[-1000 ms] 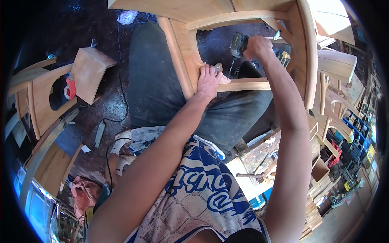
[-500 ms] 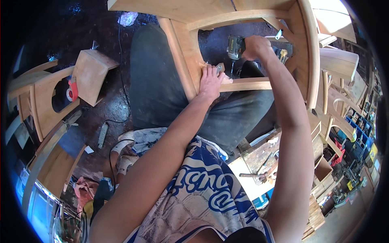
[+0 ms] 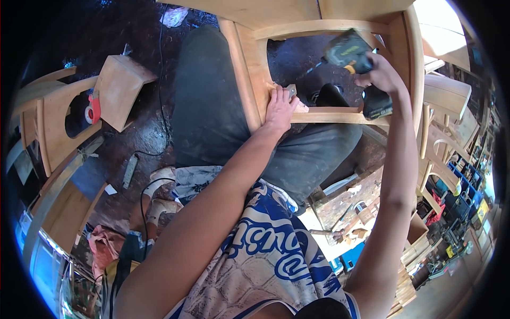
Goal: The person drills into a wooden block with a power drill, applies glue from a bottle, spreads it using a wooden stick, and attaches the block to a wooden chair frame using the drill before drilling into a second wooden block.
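Note:
My left hand [image 3: 279,110] is closed over a small wooden corner block [image 3: 302,107] at the near left inner corner of a wooden chair frame [image 3: 329,117]. A small grey metal piece [image 3: 292,90] shows just beyond its fingertips. My right hand [image 3: 383,77] grips a dark cordless drill [image 3: 348,52] by its handle. The drill is held over the frame's opening, with its bit pointing left and somewhat down, apart from the wood. It is slightly blurred. The drill's battery end hangs near the frame's near rail.
My legs [image 3: 204,106] lie around and under the frame. Left on the floor stand a wooden part [image 3: 123,91], a red tape roll [image 3: 92,109] and a power strip [image 3: 129,171] with its cord. At right, a hammer [image 3: 325,232] lies on a board, beside stacked chair parts [image 3: 443,93].
My right hand has drawn the drill up and to the right, away from the corner, and tilted it from bit-down to pointing left. My left hand stays on the corner.

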Motion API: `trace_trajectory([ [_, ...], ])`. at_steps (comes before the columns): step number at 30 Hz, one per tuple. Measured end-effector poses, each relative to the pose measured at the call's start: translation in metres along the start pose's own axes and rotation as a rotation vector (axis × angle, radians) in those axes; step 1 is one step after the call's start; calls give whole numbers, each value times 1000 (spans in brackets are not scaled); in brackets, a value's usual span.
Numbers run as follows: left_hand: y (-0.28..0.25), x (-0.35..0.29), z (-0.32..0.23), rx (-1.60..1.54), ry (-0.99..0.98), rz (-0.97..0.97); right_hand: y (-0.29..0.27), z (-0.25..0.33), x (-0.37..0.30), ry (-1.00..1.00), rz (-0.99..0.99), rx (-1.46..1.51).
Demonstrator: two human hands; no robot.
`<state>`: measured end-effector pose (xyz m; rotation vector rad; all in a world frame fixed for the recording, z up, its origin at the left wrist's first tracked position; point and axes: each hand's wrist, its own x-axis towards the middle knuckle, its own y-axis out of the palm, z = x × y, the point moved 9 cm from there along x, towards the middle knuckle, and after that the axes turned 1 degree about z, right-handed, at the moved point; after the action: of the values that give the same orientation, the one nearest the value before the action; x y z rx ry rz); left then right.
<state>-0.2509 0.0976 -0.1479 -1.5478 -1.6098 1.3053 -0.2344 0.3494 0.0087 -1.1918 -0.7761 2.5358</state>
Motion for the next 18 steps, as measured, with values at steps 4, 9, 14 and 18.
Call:
trace_trajectory([
  [4, 3, 1, -2, 31, -12, 80, 3, 21, -60, 19, -53, 574],
  [9, 1, -3, 5, 18, -27, 49, 33, 39, -43, 140, 168, 660],
  [14, 8, -2, 7, -18, -43, 34, 74, -5, -2, 413, 560, 125],
  [18, 13, -2, 8, -3, -59, 9, 100, -57, 6, 746, 679, 165],
])
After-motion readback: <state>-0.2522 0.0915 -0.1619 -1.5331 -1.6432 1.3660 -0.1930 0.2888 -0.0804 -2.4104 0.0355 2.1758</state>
